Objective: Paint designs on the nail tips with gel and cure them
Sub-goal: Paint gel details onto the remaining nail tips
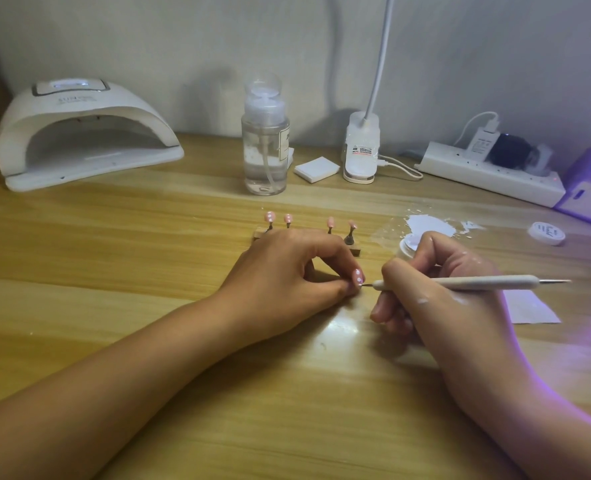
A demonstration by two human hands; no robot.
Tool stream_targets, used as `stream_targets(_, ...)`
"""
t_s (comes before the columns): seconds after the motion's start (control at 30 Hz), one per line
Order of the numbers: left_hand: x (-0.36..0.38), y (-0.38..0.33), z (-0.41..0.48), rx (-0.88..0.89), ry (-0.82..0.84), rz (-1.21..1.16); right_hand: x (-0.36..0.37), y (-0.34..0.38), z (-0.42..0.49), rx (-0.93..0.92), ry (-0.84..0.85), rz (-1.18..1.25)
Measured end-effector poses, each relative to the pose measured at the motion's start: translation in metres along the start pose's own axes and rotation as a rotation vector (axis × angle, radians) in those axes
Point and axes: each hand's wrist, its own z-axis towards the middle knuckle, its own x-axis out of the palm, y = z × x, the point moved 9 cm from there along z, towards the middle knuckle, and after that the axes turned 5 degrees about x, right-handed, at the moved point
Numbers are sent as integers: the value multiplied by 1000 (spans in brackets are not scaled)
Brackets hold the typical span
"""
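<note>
Held nail tip [357, 277]: pink with white dots, low over the middle of the tabletop [114, 237]. Its lower part is hidden by the fingers pinching it.
Left hand [287, 271]: thumb and forefinger are closed on the held nail tip. The other fingers are curled under the palm, out of sight.
Dotting tool [488, 282]: nearly level, with its fine point at the held nail tip's edge. Contact cannot be made out.
Right hand [443, 289]: fingers are wrapped around the dotting tool near its front end in a pen grip.
Stand [354, 251]: wooden bar just behind the left hand, with its middle covered by the knuckles. Four pink tips [330, 221] stand on its posts.
Gel jar [406, 247]: white, mostly hidden behind the right hand.
Curing lamp [86, 133]: rear left, with its opening facing the viewer.
Purple device [588, 188]: cut off at the right edge. Its kind cannot be told.
</note>
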Motion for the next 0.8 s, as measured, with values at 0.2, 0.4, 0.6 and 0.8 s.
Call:
stream_targets(0.2, 1, 0, 1, -1, 7, -4, -1, -1, 1, -3, -4, -1)
stream_targets(0.4, 1, 1, 0, 0, 11, -9, 1, 2, 0, -21, 6, 2)
stream_targets(0.6, 1, 1, 1, 3, 10, 4, -1, 2, 0, -24, -12, -6)
stream_targets(0.8, 1, 0, 1, 7, 6, -3, 0, 2, 0, -26, 2, 6)
